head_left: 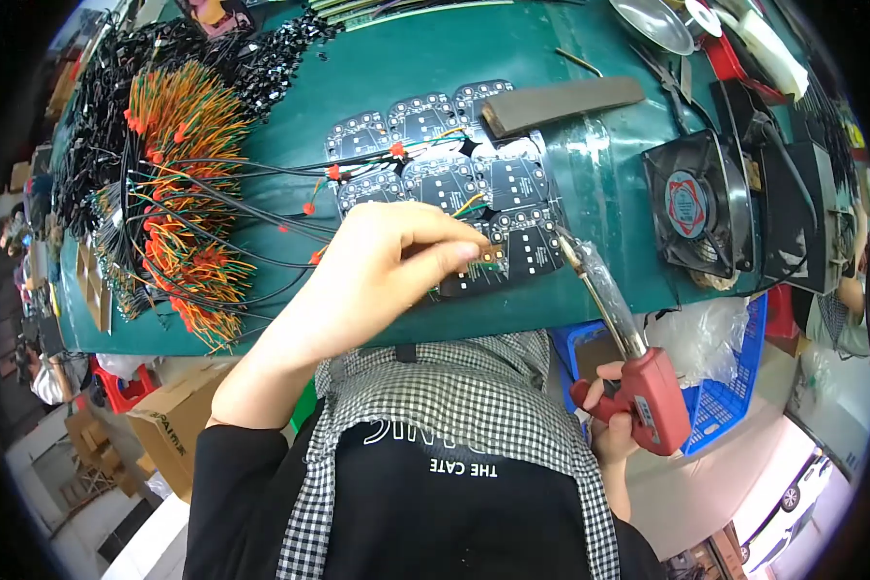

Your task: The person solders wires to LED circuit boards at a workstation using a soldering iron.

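Observation:
My right hand (614, 430) is wrapped round the handle of a red soldering gun (659, 401). Its long metal tip points up and left, ending by the right edge of a panel of black circuit boards (512, 179). Over the lower part of that panel, my left hand (382, 256) is closed in a pinch at thin orange and green wire ends (493, 253). Black cables with red-orange tags (333, 172) run from the left onto the boards, some passing behind my left hand. Coloured wires (469, 205) stand on several boards.
A large bundle of black cables with orange and green ends (188, 111) lies at left. A grey bar (565, 103) rests across the panel's top right. Right of it are a black fan (696, 198), pliers (675, 92) and a metal dish (652, 24). A blue basket (725, 411) stands below the table edge.

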Available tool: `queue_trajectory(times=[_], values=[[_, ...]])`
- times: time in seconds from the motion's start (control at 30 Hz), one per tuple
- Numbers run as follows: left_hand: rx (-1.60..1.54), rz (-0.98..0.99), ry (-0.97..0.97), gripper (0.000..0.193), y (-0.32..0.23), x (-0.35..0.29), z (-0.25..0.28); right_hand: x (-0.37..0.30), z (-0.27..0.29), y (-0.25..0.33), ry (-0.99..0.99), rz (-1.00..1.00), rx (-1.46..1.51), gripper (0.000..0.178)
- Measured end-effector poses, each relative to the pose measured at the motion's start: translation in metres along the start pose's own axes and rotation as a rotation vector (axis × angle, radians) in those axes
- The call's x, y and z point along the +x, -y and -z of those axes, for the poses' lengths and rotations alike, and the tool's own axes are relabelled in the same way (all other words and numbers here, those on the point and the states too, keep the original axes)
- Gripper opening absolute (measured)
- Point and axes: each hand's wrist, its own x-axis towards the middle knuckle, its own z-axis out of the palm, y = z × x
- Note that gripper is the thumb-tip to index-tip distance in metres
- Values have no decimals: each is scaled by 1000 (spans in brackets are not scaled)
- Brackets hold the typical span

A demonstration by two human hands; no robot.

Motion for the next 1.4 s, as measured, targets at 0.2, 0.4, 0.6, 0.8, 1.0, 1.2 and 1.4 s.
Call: queue_trajectory(times=[0.2,0.4,0.6,0.8,1.0,1.2,1.4], values=[[-214,170,200,20,4,7,12,0,3,4,7,-10,24,74],[-278,232,202,11,3,4,4,-1,1,3,1,-9,38,74],[696,-755,-251,29,24,-9,-32,-7,6,0,-8,-15,43,76],[901,-889,-320,38,35,-10,-41,-6,4,14,32,-102,34,73],[827,-864,-285,37,36,-7,-42,-4,7,15,76,-143,-28,68],[866,-858,-305,36,36,-7,-45,-12,23,-8,184,77,-227,61],[894,-831,-281,36,35,-9,-45,-17,29,-16,240,99,-305,71]])
